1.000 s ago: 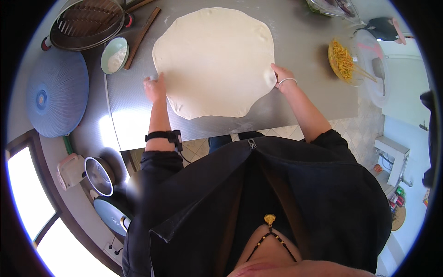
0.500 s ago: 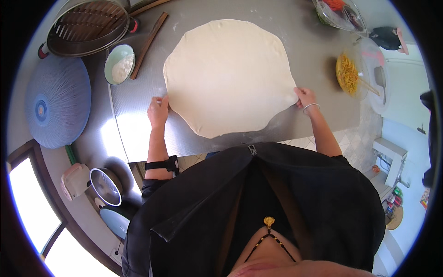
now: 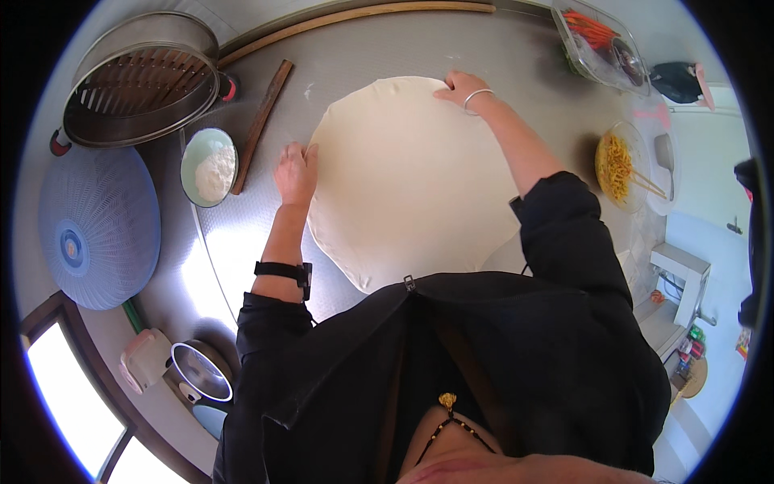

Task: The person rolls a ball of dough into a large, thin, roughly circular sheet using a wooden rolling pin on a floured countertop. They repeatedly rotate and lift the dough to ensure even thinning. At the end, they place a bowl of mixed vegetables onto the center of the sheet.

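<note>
We saw a grey steel worktop (image 3: 484, 48) carrying a wide, pale round sheet of dough (image 3: 411, 181) at its middle. Our left hand (image 3: 296, 173) lay flat and open on the sheet's left edge, and our right hand (image 3: 462, 87) rested open on its far edge. A small pale-green bowl of flour (image 3: 209, 167) sat near the left hand.

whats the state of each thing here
dough sheet: rolled thin, lying flat on the steel table
left hand: open, on the dough's left edge
right hand: open, on its far edge
flour bowl: upright, partly filled
steamer pot: uncovered
noodle bowl: filled, chopsticks resting in it
</note>
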`<action>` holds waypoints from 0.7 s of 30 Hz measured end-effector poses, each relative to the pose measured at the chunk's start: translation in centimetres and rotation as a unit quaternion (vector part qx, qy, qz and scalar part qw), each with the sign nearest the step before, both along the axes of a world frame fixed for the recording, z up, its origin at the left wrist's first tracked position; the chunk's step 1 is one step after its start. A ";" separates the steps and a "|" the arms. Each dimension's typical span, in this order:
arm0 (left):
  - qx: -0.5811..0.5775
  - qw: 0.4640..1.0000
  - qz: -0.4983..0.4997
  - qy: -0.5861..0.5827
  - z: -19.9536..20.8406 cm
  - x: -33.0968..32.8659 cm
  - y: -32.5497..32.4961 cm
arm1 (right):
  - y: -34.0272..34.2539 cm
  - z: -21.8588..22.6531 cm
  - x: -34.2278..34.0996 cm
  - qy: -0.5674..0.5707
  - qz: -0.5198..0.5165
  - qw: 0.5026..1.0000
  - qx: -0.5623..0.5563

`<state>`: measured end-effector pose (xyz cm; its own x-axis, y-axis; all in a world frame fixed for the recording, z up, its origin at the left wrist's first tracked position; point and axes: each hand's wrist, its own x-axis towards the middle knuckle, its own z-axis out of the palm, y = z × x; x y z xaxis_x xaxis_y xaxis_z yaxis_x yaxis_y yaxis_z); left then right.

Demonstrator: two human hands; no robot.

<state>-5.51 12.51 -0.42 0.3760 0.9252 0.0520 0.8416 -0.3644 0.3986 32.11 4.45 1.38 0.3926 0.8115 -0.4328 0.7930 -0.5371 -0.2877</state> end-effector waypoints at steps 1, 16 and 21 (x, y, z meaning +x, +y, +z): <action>-0.026 0.999 -0.012 -0.030 -0.1 -0.3 0.2 | 0.2 0.2 0.5 0.020 0.032 0.999 0.000; -0.153 0.981 -0.057 0.101 1.2 -1.8 3.5 | 1.3 -5.0 3.0 -0.125 0.090 0.941 0.303; -0.017 1.000 0.008 0.005 1.4 -2.6 4.5 | 1.9 -5.1 5.0 -0.146 0.065 0.931 0.329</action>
